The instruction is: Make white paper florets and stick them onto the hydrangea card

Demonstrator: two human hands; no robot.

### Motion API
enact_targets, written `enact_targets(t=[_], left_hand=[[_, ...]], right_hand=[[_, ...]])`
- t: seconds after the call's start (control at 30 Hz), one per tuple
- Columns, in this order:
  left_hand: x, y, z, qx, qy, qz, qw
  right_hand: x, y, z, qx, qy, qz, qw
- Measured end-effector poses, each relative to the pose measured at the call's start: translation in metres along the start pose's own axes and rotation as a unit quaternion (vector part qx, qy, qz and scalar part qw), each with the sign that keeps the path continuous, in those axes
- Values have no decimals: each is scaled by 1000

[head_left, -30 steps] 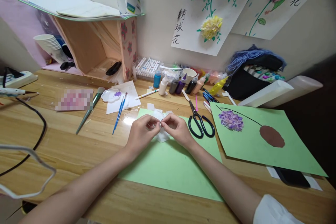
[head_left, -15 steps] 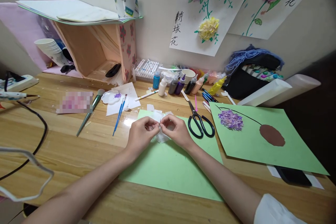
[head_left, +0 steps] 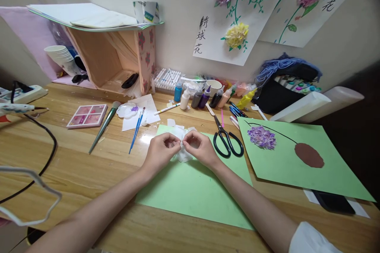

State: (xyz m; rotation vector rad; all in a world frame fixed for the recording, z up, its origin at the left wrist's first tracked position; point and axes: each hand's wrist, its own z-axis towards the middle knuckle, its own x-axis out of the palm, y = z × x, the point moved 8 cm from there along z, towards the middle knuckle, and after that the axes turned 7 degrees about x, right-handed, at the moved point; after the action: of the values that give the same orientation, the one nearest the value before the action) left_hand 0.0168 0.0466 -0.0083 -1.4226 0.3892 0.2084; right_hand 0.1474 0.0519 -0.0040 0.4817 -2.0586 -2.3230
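The left hand and the right hand met fingertip to fingertip, and each was closed in a pinch upon one small white piece. This piece was exactly between the two hands, partly hidden by the fingers; what it was made of, I could not tell. Directly beneath both hands lay white scraps, resting on a green sheet which extended from the hands toward the person. Just beside the right hand, on its outer side, there were black-handled scissors, and farther right a second green sheet carried a purple flower. To the left of the left hand lay two thin blue brushes. Beyond both hands stood several paint bottles.
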Motion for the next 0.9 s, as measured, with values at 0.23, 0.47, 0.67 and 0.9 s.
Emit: enact_targets(t=[0.23,0.47,0.67,0.9], left_hand=[[4,-1,-3,6,20,1,1000],[3,-4,-1,13,22,7,1000],[2,-4,1,13,24,22,999],[1,-6,0,26,23,44,998]], right_hand=[[0,-4,1,7,1,12,1000],[0,-4,1,15,10,21,1000],[1,-4,1,15,11,16,1000],[3,-2,0,13,22,10,1000]])
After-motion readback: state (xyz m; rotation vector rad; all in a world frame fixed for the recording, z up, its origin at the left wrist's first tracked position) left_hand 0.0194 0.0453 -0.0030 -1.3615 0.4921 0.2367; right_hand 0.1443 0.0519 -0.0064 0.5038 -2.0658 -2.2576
